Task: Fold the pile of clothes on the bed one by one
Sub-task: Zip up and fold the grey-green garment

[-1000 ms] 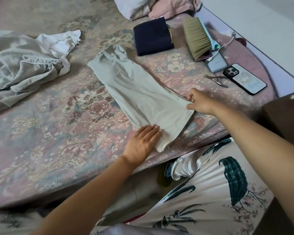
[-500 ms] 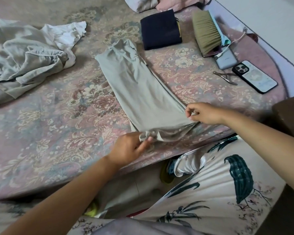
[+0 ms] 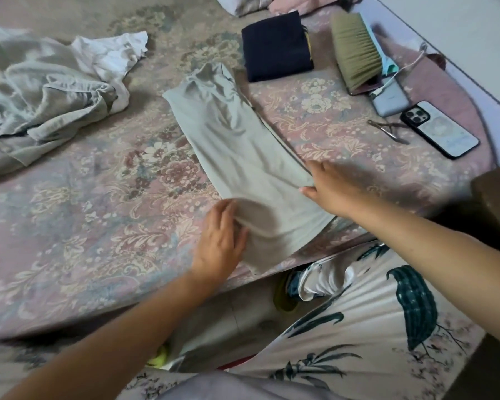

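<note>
Your left hand sits at the near corner of the grey garment, fingers bent with a fold of cloth bunched over them, so it reads as gripping the hem, though blur hides the fingertips; your right hand lies spread and flat on the garment's right edge, fingers straight, pressing and holding nothing; the garment is a long narrow strip, already folded lengthwise, running diagonally from the near edge of the bed toward the far middle; judging by the drape it is thin, light knit, limp with no stiffness, so it will sag and slide on itself; take it at both hem corners and carry them up together toward the collar end, then smooth flat; the bedcover is a matte floral weave in pink and cream, probably grippy enough to keep the cloth in place; at far left the unfolded pile, rumpled grey and white fabric, waits; beyond the garment a navy folded piece, a neat square; to the right a bristle brush, a power bank with white cable, metal nippers, and a glossy phone.
</note>
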A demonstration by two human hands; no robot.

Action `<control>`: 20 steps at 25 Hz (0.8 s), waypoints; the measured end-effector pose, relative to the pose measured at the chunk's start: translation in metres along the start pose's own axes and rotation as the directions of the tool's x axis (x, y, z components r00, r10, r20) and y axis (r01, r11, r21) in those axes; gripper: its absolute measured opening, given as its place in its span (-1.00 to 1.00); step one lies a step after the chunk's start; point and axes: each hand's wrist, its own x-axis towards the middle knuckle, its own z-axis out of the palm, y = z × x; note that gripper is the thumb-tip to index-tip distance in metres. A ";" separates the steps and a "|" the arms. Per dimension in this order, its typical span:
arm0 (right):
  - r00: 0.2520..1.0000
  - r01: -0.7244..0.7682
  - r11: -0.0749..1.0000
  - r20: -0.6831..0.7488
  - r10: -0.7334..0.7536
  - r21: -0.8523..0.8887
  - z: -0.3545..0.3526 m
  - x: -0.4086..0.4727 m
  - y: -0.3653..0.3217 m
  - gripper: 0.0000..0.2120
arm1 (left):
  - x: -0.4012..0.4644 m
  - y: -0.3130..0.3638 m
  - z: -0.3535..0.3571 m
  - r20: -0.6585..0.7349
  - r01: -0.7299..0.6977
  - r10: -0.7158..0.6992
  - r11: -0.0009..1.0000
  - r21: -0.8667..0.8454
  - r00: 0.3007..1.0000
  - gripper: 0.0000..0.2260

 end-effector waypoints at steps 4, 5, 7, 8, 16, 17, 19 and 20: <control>0.965 -0.261 0.918 0.108 0.239 0.300 0.005 0.015 0.006 -0.76 | 0.010 0.045 -0.003 0.173 0.669 -0.707 0.519 -0.532 0.686 -0.89; 0.968 -0.248 0.889 0.122 0.217 0.385 0.006 0.019 0.008 -0.75 | 0.015 0.046 0.001 0.229 0.715 -0.743 0.438 -0.545 0.629 -0.92; 0.979 -0.202 0.829 0.117 0.165 0.522 0.004 0.020 0.011 -0.68 | 0.028 0.046 0.005 0.376 0.790 -0.790 0.210 -0.576 0.484 -0.88; 0.982 -0.189 0.783 0.115 0.150 0.593 0.000 0.018 0.012 -0.67 | 0.032 0.047 0.005 0.454 0.785 -0.786 0.065 -0.616 0.420 -0.86; 0.919 -0.367 0.693 0.357 0.167 0.621 -0.005 -0.004 0.031 -0.82 | -0.008 0.071 0.006 0.711 0.796 -0.610 -0.206 -0.569 0.349 -0.84; 0.916 -0.386 0.602 0.367 0.161 0.699 -0.010 -0.009 0.030 -0.88 | -0.010 0.070 0.006 0.718 0.781 -0.592 -0.224 -0.583 0.367 -0.85; 0.912 -0.410 0.438 0.375 0.167 0.800 -0.016 -0.016 0.033 -0.95 | -0.013 0.071 0.004 0.738 0.764 -0.533 -0.238 -0.599 0.413 -0.83; 0.910 -0.414 0.395 0.375 0.176 0.820 -0.017 -0.017 0.036 -0.93 | -0.016 0.071 0.004 0.751 0.777 -0.511 -0.227 -0.587 0.418 -0.84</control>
